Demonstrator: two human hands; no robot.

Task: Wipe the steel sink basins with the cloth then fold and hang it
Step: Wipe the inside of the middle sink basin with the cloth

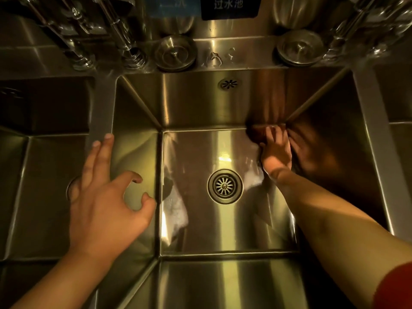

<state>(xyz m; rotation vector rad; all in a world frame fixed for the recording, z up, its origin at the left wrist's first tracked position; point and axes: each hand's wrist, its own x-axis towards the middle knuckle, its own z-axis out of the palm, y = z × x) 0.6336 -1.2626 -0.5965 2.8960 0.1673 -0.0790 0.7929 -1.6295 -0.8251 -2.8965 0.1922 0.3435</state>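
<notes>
A: Where's the cloth right now?

B: Down in the far right corner of the middle basin, on the floor where it meets the back wall. It looks dark and blurred, so I can't make out its edges. The right hand is flat on top of it, fingers spread and pressing down.

A: And the other hand?

B: The left hand sits over the divider between the left and middle basins. Two fingers are stretched forward, the forefinger and thumb loosely curled, holding nothing. Whether it rests on the steel, I can't tell.

A: So the wiping is underway. How should that corner go?

B: I'd keep the palm flat, push the cloth right into the seam, then pull long overlapping strokes toward the drain. Pale wet-looking patches show either side of it, so the floor likely needs more passes.

A: Anything else?

B: The side walls next, then the left basin. Folding and hanging come last.
</notes>
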